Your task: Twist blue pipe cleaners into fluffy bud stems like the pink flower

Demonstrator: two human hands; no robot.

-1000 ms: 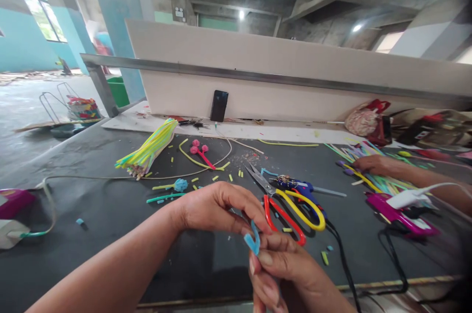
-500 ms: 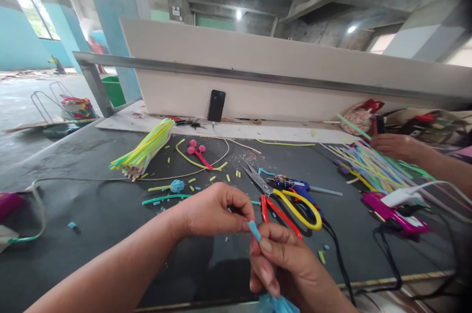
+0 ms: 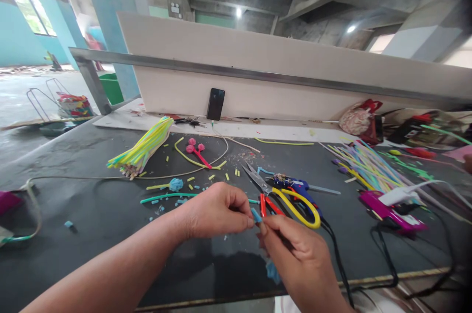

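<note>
My left hand point(image 3: 221, 212) and my right hand point(image 3: 298, 251) meet above the dark table, each closed in a pinch. Between their fingertips is a short light-blue fuzzy strip point(image 3: 256, 214), looking like cut pipe cleaner. A fluffy blue piece point(image 3: 273, 271) hangs below my right hand; how it is held is hidden. Just beyond my hands lie scissors point(image 3: 295, 209) with red and yellow handles, blades parted, beside a blue glue gun point(image 3: 295, 184). Past my left hand are a blue pompom-like ball on a yellow-green stem point(image 3: 176, 184) and a teal pipe cleaner point(image 3: 165, 197).
Pipe cleaner bundles lie at left point(image 3: 142, 148) and right point(image 3: 368, 165), with a pink three-ball piece point(image 3: 197, 152) between. A phone point(image 3: 216, 104) leans on the white board point(image 3: 280, 94). A magenta glue gun point(image 3: 391, 212) with cords lies right. Another person's hand point(image 3: 467, 162) shows at the right edge.
My right hand has turned over and its fingertips have risen against the blue strip. The fluffy blue piece has moved up with it. The other person's hand has drawn back to the right edge.
</note>
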